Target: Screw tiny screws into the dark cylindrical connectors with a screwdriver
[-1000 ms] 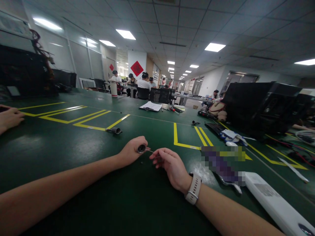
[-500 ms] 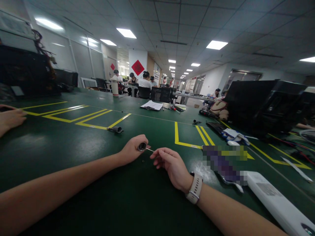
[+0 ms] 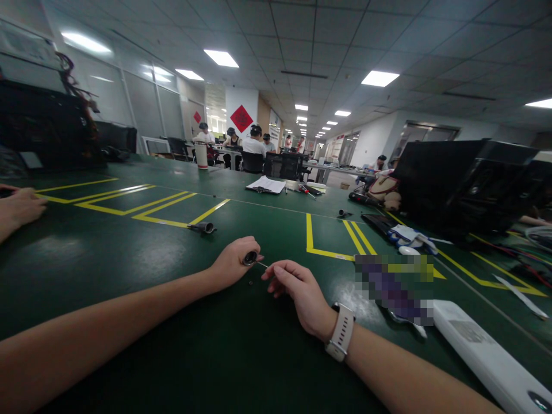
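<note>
My left hand [image 3: 233,263] rests on the green table [image 3: 142,259] with its fingers closed round a small black round part [image 3: 249,258], whose open end faces right. My right hand [image 3: 297,290], with a white watch [image 3: 340,332] on its wrist, pinches a thin metal pin or tool [image 3: 261,264] whose tip touches the round part. A tiny dark speck [image 3: 250,282] lies on the table just below the two hands.
Another small black cylinder [image 3: 203,227] lies beyond my hands by yellow floor-style lines. A white flat device [image 3: 483,356] lies at right, a clipboard [image 3: 265,185] farther back, black cases [image 3: 461,184] right. Another person's hand [image 3: 19,208] rests at far left. People sit in the distance.
Both hands stay nearly in place; my right hand has shifted slightly down and closer to the round part. The view has barely moved.
</note>
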### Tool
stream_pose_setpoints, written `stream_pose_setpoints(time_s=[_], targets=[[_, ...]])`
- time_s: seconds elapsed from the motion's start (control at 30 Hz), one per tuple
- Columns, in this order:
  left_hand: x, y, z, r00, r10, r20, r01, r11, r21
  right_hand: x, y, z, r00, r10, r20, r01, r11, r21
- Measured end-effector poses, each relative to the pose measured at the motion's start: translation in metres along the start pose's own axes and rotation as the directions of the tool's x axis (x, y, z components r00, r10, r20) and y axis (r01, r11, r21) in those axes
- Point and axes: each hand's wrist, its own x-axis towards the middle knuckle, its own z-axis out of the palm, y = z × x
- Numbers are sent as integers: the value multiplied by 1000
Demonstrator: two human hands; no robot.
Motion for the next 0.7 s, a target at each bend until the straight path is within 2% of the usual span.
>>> stream_pose_setpoints(time_s=[0.13, 0.3, 0.4, 0.53, 0.6, 0.7], targets=[[0, -3, 1, 999, 23, -30, -25, 996, -81, 1, -4, -1, 996, 83, 15, -85, 985, 150], [0, -4, 1, 999, 27, -31, -30, 992, -120, 2, -5, -3, 994, 104, 41, -110, 973, 202], [0, -2, 1, 1000, 17, -21, -19, 994, -103, 1, -4, -3, 997, 72, 19, -75, 984, 164], [1, 1, 0, 1000, -13, -13, 12, 999, -45, -1, -1, 1, 1000, 3, -16, -3, 1000, 28], [0, 1, 0, 1000, -25, -5, 25, 999, -28, -1, -1, 2, 1000, 4, -7, -4, 1000, -4], [0, 0, -1, 1000, -18, -7, 17, 998, -65, 0, -2, 2, 999, 52, 10, -53, 997, 47]])
